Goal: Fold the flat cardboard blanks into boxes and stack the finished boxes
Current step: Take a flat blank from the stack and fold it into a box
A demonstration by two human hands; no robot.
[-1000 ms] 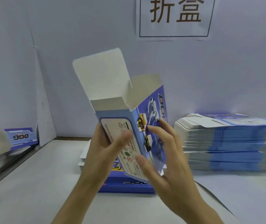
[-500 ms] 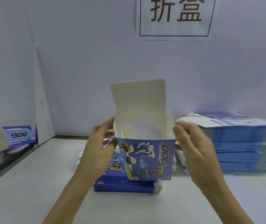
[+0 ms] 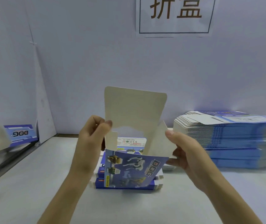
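Blue printed cardboard, with toy pictures and the word "DOG" on its front, forms a half-folded box point(image 3: 134, 168) held upright over the middle of the desk point(image 3: 32, 183), nearer the front edge than the back. Its top is open: the tall grey lid flap point(image 3: 135, 109) stands straight up at the back, and a narrow side flap point(image 3: 159, 139) leans outward on the right. The left hand point(image 3: 90, 143) grips the box's upper left edge, its thumb and curled fingers point(image 3: 95, 122) pinching the cardboard just beside the lid flap's lower left corner. The right hand point(image 3: 189, 156) holds the right side, thumb pressed against the side flap, while its other fingers curl round behind the box wall, mostly hidden. Directly behind and below the held box lies a low pile of finished boxes point(image 3: 129, 185), flat on the desk; whether the held box touches it cannot be told. Toward the right edge of the desk sits a tall stack of flat blanks point(image 3: 235, 143), blue and white along its edges, well apart from the hands. At the far left corner another blue box point(image 3: 21, 134) shows the same word mirrored. On the pale wall point(image 3: 80, 62) behind the desk hangs a white sign point(image 3: 175, 15) with two large dark characters.
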